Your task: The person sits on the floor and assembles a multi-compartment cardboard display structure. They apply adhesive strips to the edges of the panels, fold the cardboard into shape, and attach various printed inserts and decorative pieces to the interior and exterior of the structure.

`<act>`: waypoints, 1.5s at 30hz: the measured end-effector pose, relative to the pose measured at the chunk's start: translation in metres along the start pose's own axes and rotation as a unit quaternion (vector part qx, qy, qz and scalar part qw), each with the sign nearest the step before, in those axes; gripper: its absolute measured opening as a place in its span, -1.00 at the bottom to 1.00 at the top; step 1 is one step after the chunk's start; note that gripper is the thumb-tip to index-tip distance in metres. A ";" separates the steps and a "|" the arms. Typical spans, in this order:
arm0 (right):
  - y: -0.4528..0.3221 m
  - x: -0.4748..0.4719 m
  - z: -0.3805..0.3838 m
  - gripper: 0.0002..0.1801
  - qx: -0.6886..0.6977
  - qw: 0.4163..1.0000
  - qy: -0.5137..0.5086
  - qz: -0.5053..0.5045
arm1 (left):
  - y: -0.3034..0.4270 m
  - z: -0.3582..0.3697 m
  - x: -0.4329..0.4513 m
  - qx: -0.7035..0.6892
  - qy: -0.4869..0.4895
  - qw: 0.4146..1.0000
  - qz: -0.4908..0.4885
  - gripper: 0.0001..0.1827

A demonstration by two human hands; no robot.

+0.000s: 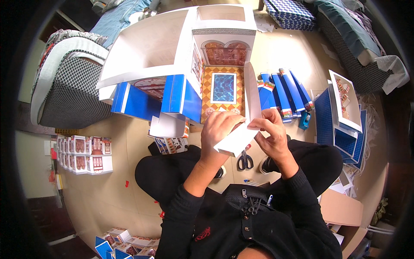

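Between my hands is a folded white cardboard piece [237, 139], narrow and long, with its lower end tilted toward me. My left hand [218, 132] grips its left side, fingers bent over the upper edge. My right hand [271, 139] pinches its right edge between thumb and fingers. Just beyond stands a large cardboard model building [184, 42] with white walls, blue outer panels and a floor printed with a pool [223, 88]. A tall white panel [252, 94] rises along the right side of that floor and meets the piece at my fingers; whether they are joined I cannot tell.
Dark-handled scissors [245, 162] lie on the floor between my feet. Long blue cardboard strips [284, 94] and a blue tape dispenser [304, 120] are at right, beside a blue-and-white cardboard structure [339, 119]. Printed folded pieces [85, 153] stand at left. An open carton [343, 207] is at lower right.
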State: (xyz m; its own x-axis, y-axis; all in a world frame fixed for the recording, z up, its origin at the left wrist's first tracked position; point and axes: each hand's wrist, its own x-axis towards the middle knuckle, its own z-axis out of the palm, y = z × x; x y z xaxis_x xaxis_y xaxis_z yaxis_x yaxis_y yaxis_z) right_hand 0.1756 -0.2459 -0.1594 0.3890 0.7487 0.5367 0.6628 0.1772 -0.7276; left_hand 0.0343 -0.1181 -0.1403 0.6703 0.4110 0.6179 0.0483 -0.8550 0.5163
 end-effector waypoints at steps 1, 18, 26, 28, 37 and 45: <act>0.001 0.000 0.000 -0.62 0.002 1.000 0.010 -0.009 | -0.001 0.000 -0.001 0.002 -0.002 1.000 -0.001 -0.58; -0.004 0.005 -0.007 -0.58 -0.085 0.995 -0.055 -0.022 | 0.014 -0.004 -0.017 -0.008 0.019 0.999 0.026 -0.72; -0.004 0.006 -0.009 -0.50 -0.082 0.994 -0.063 -0.032 | 0.020 -0.006 -0.019 0.000 0.005 0.999 0.048 -0.68; -0.009 0.007 -0.011 -0.47 -0.087 0.993 -0.077 -0.012 | 0.022 -0.005 -0.021 -0.002 0.000 0.999 0.037 -0.68; -0.008 0.009 -0.013 -0.46 -0.082 0.992 -0.092 -0.007 | 0.022 -0.003 -0.022 -0.022 -0.011 0.999 0.041 -0.66; -0.007 0.006 -0.009 -0.47 -0.053 0.996 -0.064 -0.021 | 0.031 0.000 -0.035 -0.168 -0.007 0.975 -0.145 -0.85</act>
State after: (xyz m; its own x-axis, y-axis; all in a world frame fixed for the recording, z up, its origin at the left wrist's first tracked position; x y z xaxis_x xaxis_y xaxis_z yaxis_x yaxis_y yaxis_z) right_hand 0.1793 -0.2485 -0.1476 0.2791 0.8182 0.5026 0.7438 0.1468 -0.6520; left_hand 0.0125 -0.1592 -0.1454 0.6754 0.6128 0.4102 -0.0065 -0.5512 0.8343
